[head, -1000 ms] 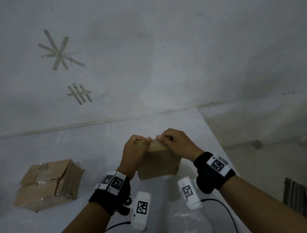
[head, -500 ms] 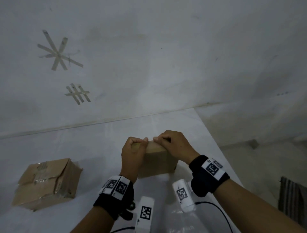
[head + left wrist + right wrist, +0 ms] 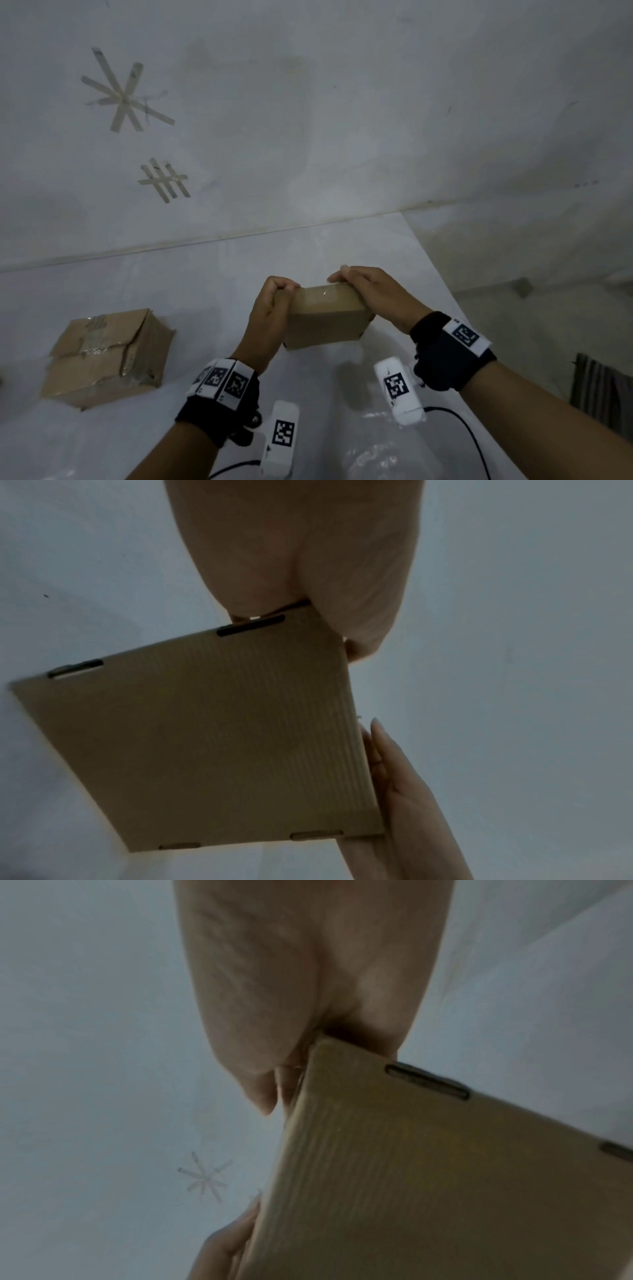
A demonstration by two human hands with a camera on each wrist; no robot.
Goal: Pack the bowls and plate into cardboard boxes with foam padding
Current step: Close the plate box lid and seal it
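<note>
A small closed cardboard box (image 3: 327, 317) stands in the middle of the white table (image 3: 191, 294), with a glossy strip along its top. My left hand (image 3: 284, 287) grips its top left edge with curled fingers. My right hand (image 3: 344, 275) curls over the top right edge at the far corner. In the left wrist view the box (image 3: 205, 737) shows a ribbed face with tab slots, my left hand (image 3: 301, 569) pinches its upper corner, and the right hand's fingers (image 3: 390, 772) lie along its far edge. The right wrist view shows the box (image 3: 428, 1177) pinched by my right hand (image 3: 301, 1001). No bowls or plate show.
A second, crumpled and taped cardboard box (image 3: 106, 356) lies at the left of the table. Clear plastic wrap (image 3: 380, 452) lies near the front edge. The table's right edge drops to the floor (image 3: 513, 329). Tape marks (image 3: 126, 92) are stuck on the wall behind.
My hands, close together over the middle of the box's top a second ago, have slid apart to its left and right edges. The box has stayed in place.
</note>
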